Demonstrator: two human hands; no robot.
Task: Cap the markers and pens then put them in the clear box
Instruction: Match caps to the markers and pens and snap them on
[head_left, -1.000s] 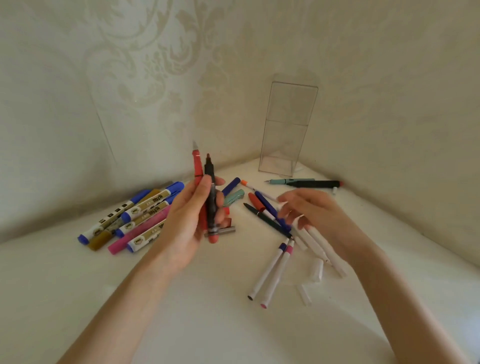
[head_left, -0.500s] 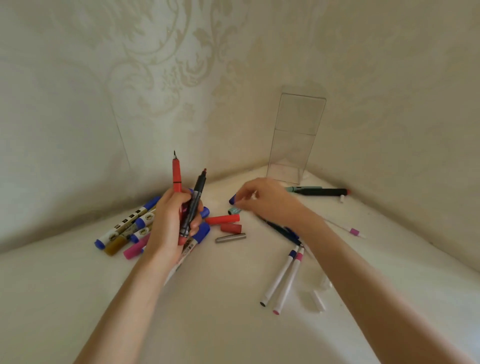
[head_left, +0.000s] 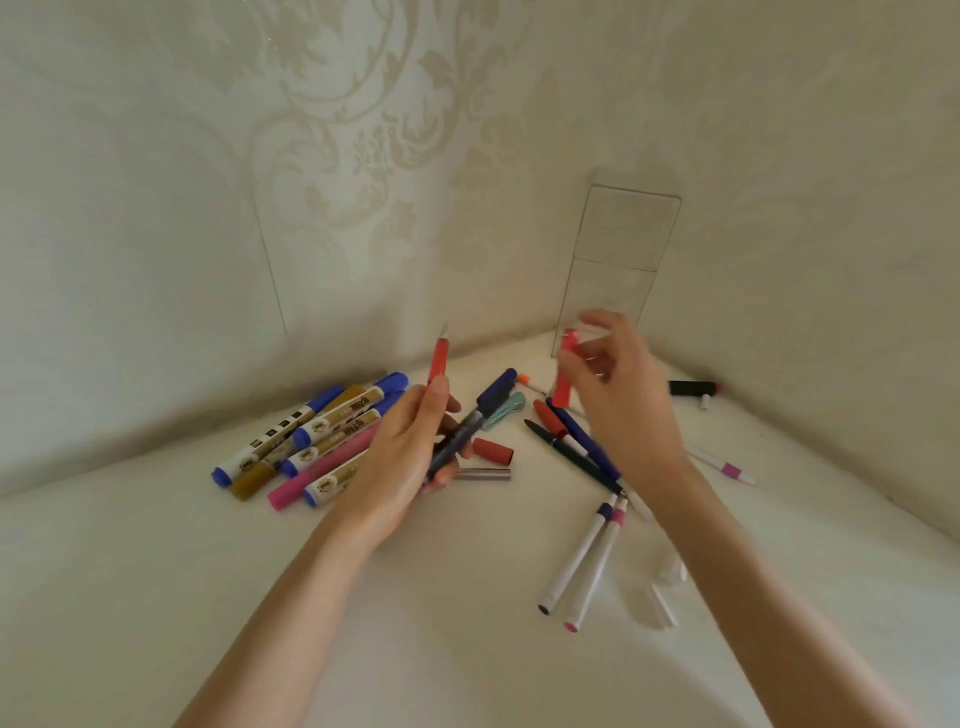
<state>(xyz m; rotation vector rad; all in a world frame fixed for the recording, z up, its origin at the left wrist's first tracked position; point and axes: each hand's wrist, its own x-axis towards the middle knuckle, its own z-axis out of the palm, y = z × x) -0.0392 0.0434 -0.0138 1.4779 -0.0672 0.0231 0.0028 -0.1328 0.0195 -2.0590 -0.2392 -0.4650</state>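
Right now the person's left hand is curled around two uncapped pens at once: a red pen standing nearly upright with its nib in the air, and a dark pen slanting away toward the clear box. The fingers are wrapped closed over both barrels. The right hand is lifted off the white surface just in front of the clear box, blurred, with thumb and fingertips pinched on a red cap; the other fingers are loosely bent.

The clear box stands upright in the corner where the two patterned walls meet, with nothing visible inside it. On the left-hand side of the box, well apart from it, a bundle of thick markers lies side by side, blue, gold and pink ends showing. Nearer the box lie a blue cap, a teal cap, a loose red cap and a grey tube. Below the box, under the right wrist, several pens cross one another. Farther from the box toward the person, two white markers lie parallel, with clear caps just beside them. A black pen rests against the wall just right of the box.
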